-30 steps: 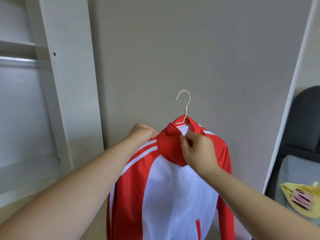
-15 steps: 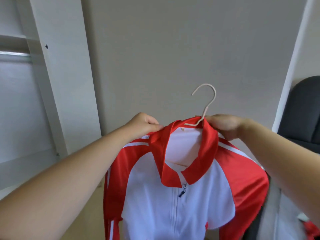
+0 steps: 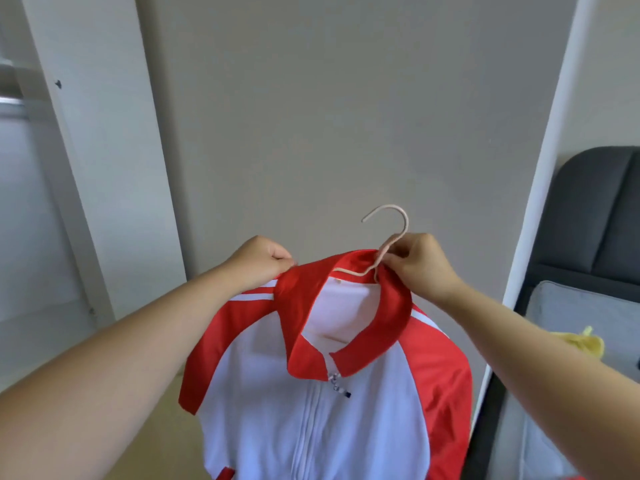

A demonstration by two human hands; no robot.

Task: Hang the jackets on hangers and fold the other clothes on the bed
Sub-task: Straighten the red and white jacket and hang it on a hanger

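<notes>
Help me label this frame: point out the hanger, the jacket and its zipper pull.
hanger (image 3: 390, 206), head view, top of its hook curve.
jacket (image 3: 311, 427), head view, white chest panel.
zipper pull (image 3: 340, 386), head view, its dangling tab.

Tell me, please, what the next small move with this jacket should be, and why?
Probably swing the pale wire hanger left toward what looks like a metal rail in the white wardrobe. The red and white zip jacket already sits on it, its hook is free, the right hand pinches its neck and the left hand grips the collar.
</notes>
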